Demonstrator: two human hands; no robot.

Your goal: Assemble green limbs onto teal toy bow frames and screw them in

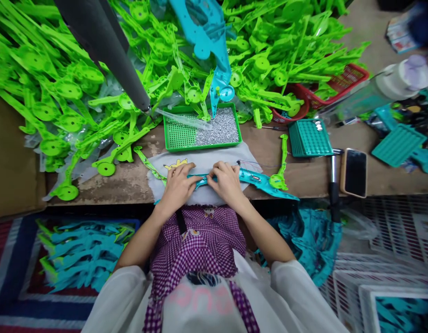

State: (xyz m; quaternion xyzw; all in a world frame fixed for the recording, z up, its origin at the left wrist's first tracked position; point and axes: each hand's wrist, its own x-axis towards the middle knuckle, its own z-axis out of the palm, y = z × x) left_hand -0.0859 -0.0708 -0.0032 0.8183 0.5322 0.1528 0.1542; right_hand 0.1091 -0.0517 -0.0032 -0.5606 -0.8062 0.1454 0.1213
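Note:
A long teal plastic part (255, 179) lies on a grey cloth (203, 162) at the table's near edge. My left hand (177, 185) pinches its left portion and my right hand (228, 181) presses down on its middle, fingers curled. A thin red wire runs from the part toward the right. A green plastic piece (281, 164) rests against the teal part's right end. Just behind my hands stands a green tray (181, 136) half filled with small silver screws (221, 129).
A large heap of green plastic parts (78, 83) covers the back of the table. A dark tool arm (106, 51) and a teal part (210, 37) hang overhead. Right: red baskets (342, 83), teal trays (309, 138), a phone (355, 172). Bins of teal parts (82, 259) sit below.

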